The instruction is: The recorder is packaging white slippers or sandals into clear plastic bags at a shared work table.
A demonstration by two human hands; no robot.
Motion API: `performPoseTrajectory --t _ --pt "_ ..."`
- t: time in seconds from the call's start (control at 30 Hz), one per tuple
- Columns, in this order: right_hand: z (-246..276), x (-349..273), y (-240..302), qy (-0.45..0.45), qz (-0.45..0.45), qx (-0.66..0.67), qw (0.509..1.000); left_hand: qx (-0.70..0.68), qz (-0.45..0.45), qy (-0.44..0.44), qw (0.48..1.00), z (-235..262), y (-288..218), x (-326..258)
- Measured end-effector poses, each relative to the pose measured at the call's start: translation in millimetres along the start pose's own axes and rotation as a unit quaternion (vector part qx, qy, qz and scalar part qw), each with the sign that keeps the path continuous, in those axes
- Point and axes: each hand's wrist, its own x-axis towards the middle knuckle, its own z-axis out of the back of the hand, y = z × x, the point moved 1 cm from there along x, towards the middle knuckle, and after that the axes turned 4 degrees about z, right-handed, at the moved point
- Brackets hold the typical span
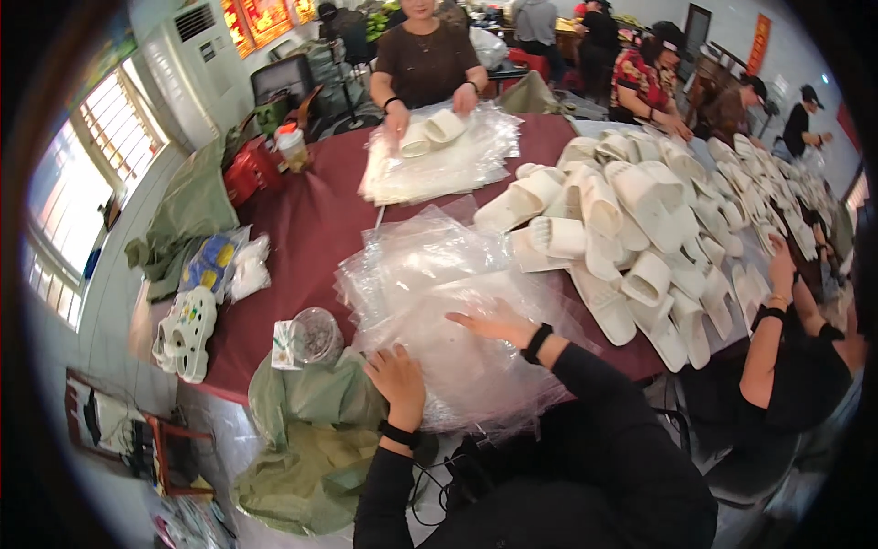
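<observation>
Head view: left hand (398,382) resting on left edge of clear plastic bags (466,371), fingers loosely apart; whether pinching film, cannot tell. Right hand (501,326) lying palm-down over same bags, opening wide, fingers pointing left, holding nothing visibly. Bags lying overlapped on maroon tablecloth (297,229), beside cream slipper heap (640,201). Clear tub (316,335) standing just left. Across table, co-worker (425,64) handling slipper pair (446,125) atop another bag stack (380,178).

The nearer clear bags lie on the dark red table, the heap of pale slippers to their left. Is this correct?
Wrong side: the head view shows the nearer clear bags on the dark red table, but the slipper heap to their right.
</observation>
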Motion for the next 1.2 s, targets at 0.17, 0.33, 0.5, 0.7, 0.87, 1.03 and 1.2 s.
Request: performPoseTrajectory --t 0.17,0.33,0.5,0.7,0.87,1.03,1.2 --pt "-40 9 4 0.351 -0.394 0.271 0.805 -0.103 -0.135 0.191 0.967 28 -15 31" --pt "-36 -21 5 0.341 -0.375 0.291 0.811 -0.113 -0.187 0.104 0.970 25 -39 75" --pt "18 -38 1 0.290 -0.274 0.362 0.843 -0.090 -0.145 0.341 0.925 -25 -30 104" --pt "73 -124 -131 -0.134 -0.634 0.143 0.748 -0.085 -0.159 0.365 0.913 -24 -51 107" --pt "91 -170 -202 0.084 -0.717 -0.075 0.688 -0.086 -0.135 0.361 0.918 -20 -50 103" --pt "76 -172 -221 0.086 -0.715 -0.094 0.688 -0.104 -0.169 0.376 0.905 -42 -43 106" --pt "69 -147 -214 0.034 -0.703 -0.120 0.700 -0.080 -0.167 0.347 0.919 -64 -32 102"
